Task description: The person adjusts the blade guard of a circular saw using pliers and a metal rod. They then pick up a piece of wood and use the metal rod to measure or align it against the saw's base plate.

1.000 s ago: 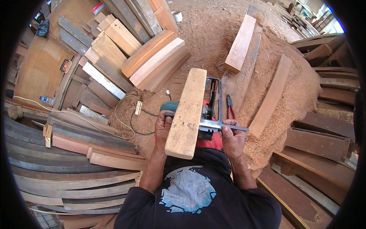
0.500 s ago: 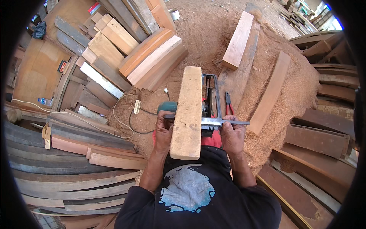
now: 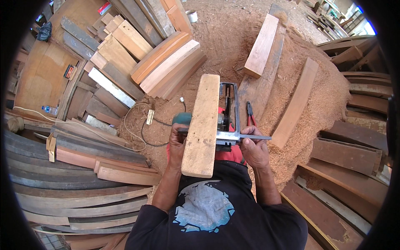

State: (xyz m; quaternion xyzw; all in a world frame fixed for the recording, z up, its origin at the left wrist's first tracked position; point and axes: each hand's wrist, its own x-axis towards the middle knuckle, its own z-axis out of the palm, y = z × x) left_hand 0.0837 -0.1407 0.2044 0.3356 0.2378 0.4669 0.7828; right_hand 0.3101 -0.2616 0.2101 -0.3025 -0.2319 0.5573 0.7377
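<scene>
A circular saw with a green motor housing [image 3: 181,118] lies in front of me, its metal base frame [image 3: 236,106] facing up and the blade partly showing inside. A flat metal bar [image 3: 256,137] runs crosswise over the base. A pale wooden block [image 3: 201,125] stands lengthwise across the saw and hides the bar's middle. My left hand [image 3: 177,143] is closed on the bar's left end, beside the motor housing. With thumb and fingers my right hand [image 3: 256,153] pinches the bar right of the base. Pliers with red handles [image 3: 250,114] lie just beyond that hand.
A squared timber [image 3: 261,48] rests on a weathered plank [image 3: 264,89] ahead. To the right, a curved board [image 3: 296,102] lies on sawdust. Stacked curved boards [image 3: 83,196] crowd the left, and more planks [image 3: 346,152] the right. A cable [image 3: 143,135] loops left of the saw.
The wooden block has tilted slightly, its near end shifting left. The bar's right end and my right hand have moved a little nearer to me. Both hands keep their hold.
</scene>
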